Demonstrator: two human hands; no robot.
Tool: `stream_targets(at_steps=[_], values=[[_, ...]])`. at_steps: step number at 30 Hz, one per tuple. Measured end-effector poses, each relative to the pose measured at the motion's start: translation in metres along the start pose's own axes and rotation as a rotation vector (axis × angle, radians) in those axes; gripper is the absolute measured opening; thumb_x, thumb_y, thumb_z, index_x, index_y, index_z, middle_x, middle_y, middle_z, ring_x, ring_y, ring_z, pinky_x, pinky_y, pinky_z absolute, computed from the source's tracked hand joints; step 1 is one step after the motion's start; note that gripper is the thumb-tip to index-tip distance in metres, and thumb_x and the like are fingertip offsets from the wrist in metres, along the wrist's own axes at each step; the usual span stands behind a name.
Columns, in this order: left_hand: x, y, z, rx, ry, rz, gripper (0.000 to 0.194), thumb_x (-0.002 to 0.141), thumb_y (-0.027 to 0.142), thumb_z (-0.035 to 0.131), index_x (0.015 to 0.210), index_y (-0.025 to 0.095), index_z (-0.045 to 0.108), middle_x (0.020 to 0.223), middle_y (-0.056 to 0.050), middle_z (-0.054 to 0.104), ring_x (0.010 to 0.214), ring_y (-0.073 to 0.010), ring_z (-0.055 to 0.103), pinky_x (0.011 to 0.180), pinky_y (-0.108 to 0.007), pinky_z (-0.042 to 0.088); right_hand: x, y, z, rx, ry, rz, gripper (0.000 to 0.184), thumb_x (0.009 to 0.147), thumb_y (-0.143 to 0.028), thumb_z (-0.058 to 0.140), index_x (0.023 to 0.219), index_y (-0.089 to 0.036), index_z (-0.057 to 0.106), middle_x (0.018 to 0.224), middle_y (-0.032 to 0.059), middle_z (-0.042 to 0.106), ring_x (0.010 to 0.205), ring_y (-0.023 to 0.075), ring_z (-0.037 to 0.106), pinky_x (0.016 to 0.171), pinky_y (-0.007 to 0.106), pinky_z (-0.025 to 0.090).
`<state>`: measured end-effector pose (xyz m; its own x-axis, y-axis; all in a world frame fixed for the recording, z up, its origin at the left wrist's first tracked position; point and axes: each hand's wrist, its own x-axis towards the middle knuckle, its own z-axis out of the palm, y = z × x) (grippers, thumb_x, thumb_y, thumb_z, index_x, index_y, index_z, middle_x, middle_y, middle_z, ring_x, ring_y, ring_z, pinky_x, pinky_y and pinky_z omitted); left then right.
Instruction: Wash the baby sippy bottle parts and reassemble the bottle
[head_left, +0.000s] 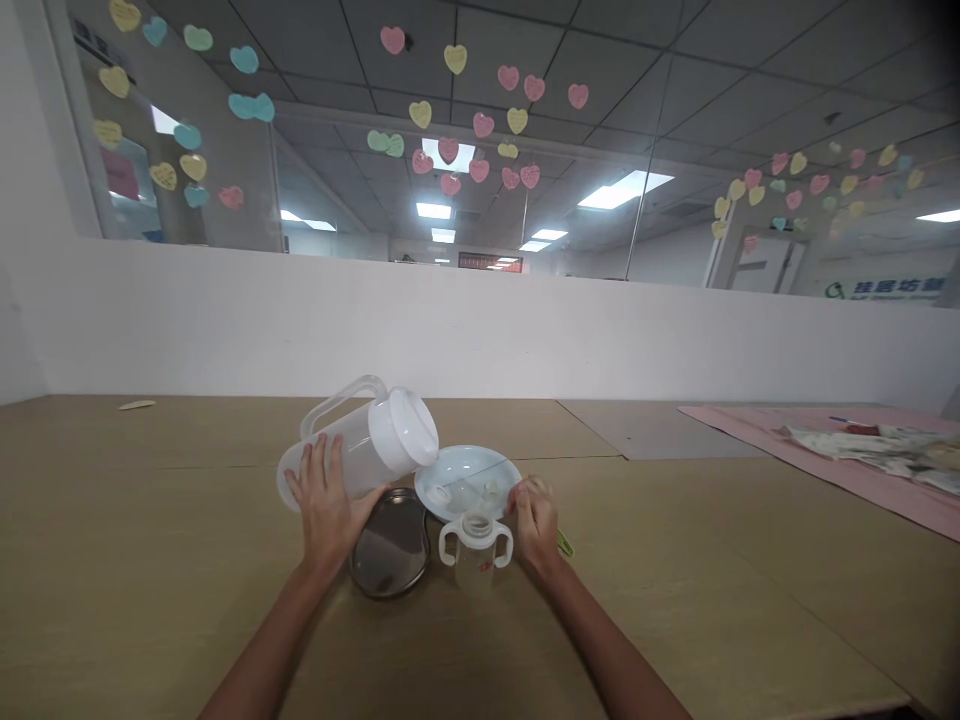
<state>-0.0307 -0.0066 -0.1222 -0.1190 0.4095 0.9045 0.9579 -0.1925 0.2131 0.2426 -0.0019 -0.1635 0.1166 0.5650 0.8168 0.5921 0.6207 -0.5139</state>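
Note:
My left hand [328,503] is wrapped round the body of a clear plastic pitcher [358,443] with a white lid, tilted so its lid end points right toward a pale blue plate [466,478]. Small clear parts lie on that plate. A baby bottle with two white handles [475,545] stands open-topped in front of the plate. My right hand [535,518] is closed beside the bottle's right handle, at the plate's near rim; what it pinches is too small to make out. A dark oval metal dish [390,545] lies under the pitcher, left of the bottle.
The wooden table [187,560] runs wide to both sides. A pink mat [840,455] with printed packets lies at the far right. A low white partition [480,330] stands behind the table, with glass and paper hearts above. A small green item [564,543] lies by my right wrist.

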Motion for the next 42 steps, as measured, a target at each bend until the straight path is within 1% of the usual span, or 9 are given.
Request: stream_targets(at_steps=[2, 6, 9, 14, 18, 21, 25, 32, 42], values=[[-0.0004, 0.0004, 0.0001, -0.001, -0.003, 0.004, 0.085, 0.068, 0.054, 0.054, 0.135, 0.012, 0.022, 0.138, -0.020, 0.027, 0.128, -0.0345, 0.020, 0.102, -0.054, 0.008, -0.0019, -0.0004, -0.0019, 0.018, -0.018, -0.096, 0.044, 0.087, -0.032, 0.027, 0.049, -0.019, 0.044, 0.054, 0.0017, 0.048, 0.064, 0.0152, 0.044, 0.074, 0.033, 0.033], [-0.0008, 0.0022, -0.0011, 0.006, 0.009, 0.001, 0.085, 0.068, 0.053, 0.055, 0.135, 0.012, 0.022, 0.139, -0.020, 0.026, 0.128, -0.0345, 0.020, 0.102, -0.053, 0.007, -0.0042, -0.0034, -0.0053, -0.007, -0.093, -0.297, 0.035, 0.082, -0.030, 0.034, 0.050, -0.019, 0.045, 0.052, 0.0003, 0.043, 0.060, 0.0140, 0.040, 0.076, 0.035, 0.033], [-0.0009, 0.0025, -0.0016, 0.008, -0.001, -0.002, 0.084, 0.068, 0.052, 0.055, 0.135, 0.013, 0.023, 0.139, -0.020, 0.027, 0.128, -0.0348, 0.020, 0.102, -0.054, 0.007, -0.0050, -0.0064, -0.0051, -0.055, -0.122, -0.363, 0.032, 0.080, -0.029, 0.038, 0.049, -0.019, 0.042, 0.050, -0.0009, 0.040, 0.057, 0.0131, 0.037, 0.074, 0.034, 0.034], [-0.0018, 0.0006, 0.0005, 0.014, -0.005, 0.041, 0.083, 0.069, 0.053, 0.053, 0.134, 0.012, 0.024, 0.138, -0.020, 0.029, 0.128, -0.0353, 0.020, 0.102, -0.054, 0.006, -0.0064, -0.0070, -0.0023, -0.099, -0.114, -0.364, 0.034, 0.080, -0.027, 0.040, 0.046, -0.019, 0.038, 0.047, -0.0021, 0.035, 0.054, 0.0122, 0.033, 0.066, 0.031, 0.034], [-0.0039, 0.0008, 0.0021, 0.037, -0.007, 0.079, 0.082, 0.070, 0.054, 0.052, 0.134, 0.011, 0.026, 0.137, -0.020, 0.030, 0.128, -0.0349, 0.020, 0.103, -0.054, 0.006, -0.0072, -0.0052, -0.0015, -0.095, -0.116, -0.375, 0.034, 0.080, -0.025, 0.041, 0.046, -0.019, 0.037, 0.047, -0.0022, 0.035, 0.053, 0.0118, 0.033, 0.065, 0.031, 0.033], [-0.0055, 0.0018, 0.0019, 0.049, -0.038, 0.093, 0.079, 0.071, 0.053, 0.051, 0.134, 0.012, 0.027, 0.137, -0.020, 0.030, 0.128, -0.0353, 0.020, 0.102, -0.054, 0.006, -0.0072, -0.0046, -0.0017, -0.107, -0.124, -0.376, 0.035, 0.080, -0.025, 0.040, 0.046, -0.019, 0.036, 0.047, -0.0021, 0.034, 0.053, 0.0119, 0.033, 0.063, 0.030, 0.032], [-0.0064, 0.0025, 0.0014, 0.061, -0.059, 0.094, 0.077, 0.072, 0.052, 0.051, 0.134, 0.013, 0.027, 0.138, -0.019, 0.029, 0.128, -0.0359, 0.020, 0.102, -0.055, 0.006, -0.0070, -0.0045, -0.0012, -0.104, -0.115, -0.379, 0.035, 0.080, -0.024, 0.041, 0.045, -0.019, 0.034, 0.047, -0.0028, 0.033, 0.052, 0.0117, 0.032, 0.062, 0.029, 0.032], [-0.0066, 0.0023, 0.0017, 0.041, -0.054, 0.095, 0.078, 0.071, 0.051, 0.052, 0.134, 0.012, 0.027, 0.138, -0.019, 0.029, 0.128, -0.0354, 0.019, 0.102, -0.055, 0.006, -0.0069, -0.0046, -0.0011, -0.100, -0.113, -0.383, 0.035, 0.080, -0.022, 0.041, 0.046, -0.019, 0.034, 0.047, -0.0028, 0.033, 0.052, 0.0115, 0.033, 0.062, 0.029, 0.032], [-0.0063, 0.0011, 0.0023, 0.046, -0.048, 0.092, 0.077, 0.072, 0.054, 0.049, 0.133, 0.012, 0.028, 0.137, -0.019, 0.030, 0.128, -0.0347, 0.019, 0.102, -0.055, 0.005, -0.0072, -0.0047, 0.0001, -0.111, -0.114, -0.377, 0.035, 0.081, -0.022, 0.039, 0.046, -0.019, 0.033, 0.047, -0.0026, 0.033, 0.052, 0.0115, 0.033, 0.062, 0.029, 0.032]])
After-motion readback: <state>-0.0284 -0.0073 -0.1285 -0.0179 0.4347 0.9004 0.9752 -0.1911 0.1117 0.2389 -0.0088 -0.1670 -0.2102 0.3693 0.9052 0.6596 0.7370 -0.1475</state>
